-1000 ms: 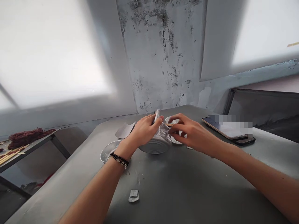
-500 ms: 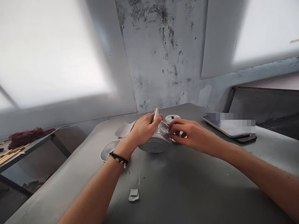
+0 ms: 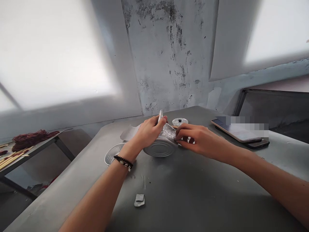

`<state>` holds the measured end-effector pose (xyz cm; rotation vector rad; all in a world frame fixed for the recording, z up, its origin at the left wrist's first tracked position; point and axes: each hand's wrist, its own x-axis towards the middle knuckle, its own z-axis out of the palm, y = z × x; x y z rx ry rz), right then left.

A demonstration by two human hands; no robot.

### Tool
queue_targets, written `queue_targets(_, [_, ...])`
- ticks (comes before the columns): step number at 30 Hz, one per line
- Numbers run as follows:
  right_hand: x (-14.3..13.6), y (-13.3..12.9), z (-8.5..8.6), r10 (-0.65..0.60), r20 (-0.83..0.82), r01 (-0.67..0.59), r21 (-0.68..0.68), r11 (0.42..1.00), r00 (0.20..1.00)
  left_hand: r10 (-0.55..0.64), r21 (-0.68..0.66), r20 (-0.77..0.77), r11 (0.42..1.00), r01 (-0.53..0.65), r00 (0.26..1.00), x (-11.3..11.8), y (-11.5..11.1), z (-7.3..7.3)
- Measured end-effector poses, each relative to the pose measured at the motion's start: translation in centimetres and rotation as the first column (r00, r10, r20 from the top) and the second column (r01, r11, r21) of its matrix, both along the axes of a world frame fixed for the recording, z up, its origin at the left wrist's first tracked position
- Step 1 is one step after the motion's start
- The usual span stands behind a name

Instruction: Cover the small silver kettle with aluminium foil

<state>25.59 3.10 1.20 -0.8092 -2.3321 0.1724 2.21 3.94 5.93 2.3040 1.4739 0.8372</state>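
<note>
And down comes our right hand's (image 3: 193,139) raised index finger, bunching in with the others at the silver foil's (image 3: 170,131) edge, uncovering our black-centred round disc (image 3: 177,122) behind!

Left grip (image 3: 149,131), right grip (image 3: 199,138) pinching foil (image 3: 169,131)

Passable tabletop (image 3: 188,193) before the tin (image 3: 160,149), one scrap (image 3: 139,200) intruding; perforated bowl (image 3: 113,155) left, devices (image 3: 238,131) right
</note>
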Motion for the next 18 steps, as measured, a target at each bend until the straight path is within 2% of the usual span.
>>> queue_targets(3, [0.06,0.03,0.16,-0.019,-0.027,0.019,-0.005,1.000,0.999,0.003,-0.001,-0.021,1.000,-0.003,1.000,-0.05,0.04,0.02])
queue_targets(7, [0.16,0.20,0.13,-0.073,-0.035,0.075,0.063,0.995,0.997,0.000,0.005,-0.023,1.000,0.000,1.000,-0.08,0.08,-0.02])
queue_targets(18, [-0.05,-0.13,-0.28,-0.075,-0.001,0.075,0.064,0.995,0.997,0.023,-0.028,0.020,0.999,-0.023,1.000,-0.07,-0.04,-0.06])
